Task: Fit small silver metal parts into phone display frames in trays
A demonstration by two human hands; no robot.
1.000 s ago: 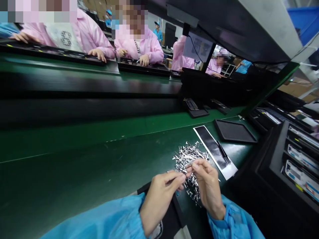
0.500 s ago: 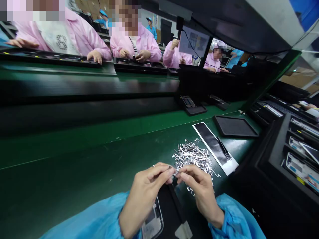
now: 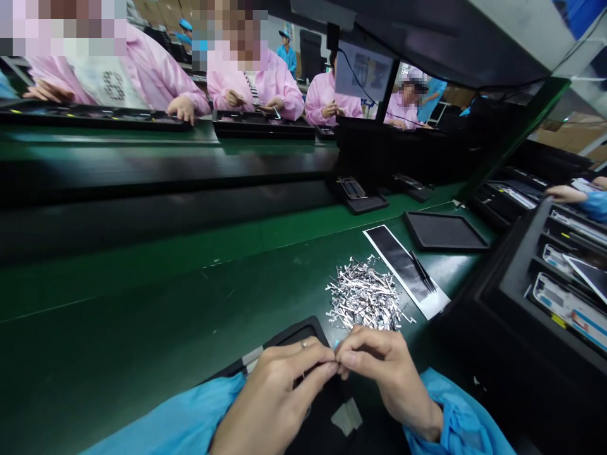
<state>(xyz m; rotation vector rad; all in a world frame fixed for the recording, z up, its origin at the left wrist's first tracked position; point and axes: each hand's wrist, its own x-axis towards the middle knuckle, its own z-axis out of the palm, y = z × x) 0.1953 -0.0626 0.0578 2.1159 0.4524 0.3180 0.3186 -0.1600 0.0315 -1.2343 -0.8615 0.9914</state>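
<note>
Silvery pieces (image 3: 364,296) lie beyond the left hand (image 3: 279,382) and right hand (image 3: 386,370), both pinched closed, their grip obscured.

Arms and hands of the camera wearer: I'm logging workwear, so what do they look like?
The sleeves are loose, creased and bright blue, bunched near the wrists. Neither the left hand nor the right hand wears a glove; a small ring shows on the left. Whether the blue scrap between the hands is worn, I cannot tell.

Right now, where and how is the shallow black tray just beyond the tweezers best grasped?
Probably by its raised near rim, from the person's side and slightly above: the shallow black tray lies flat, so that lip offers an edge to pinch.
</note>
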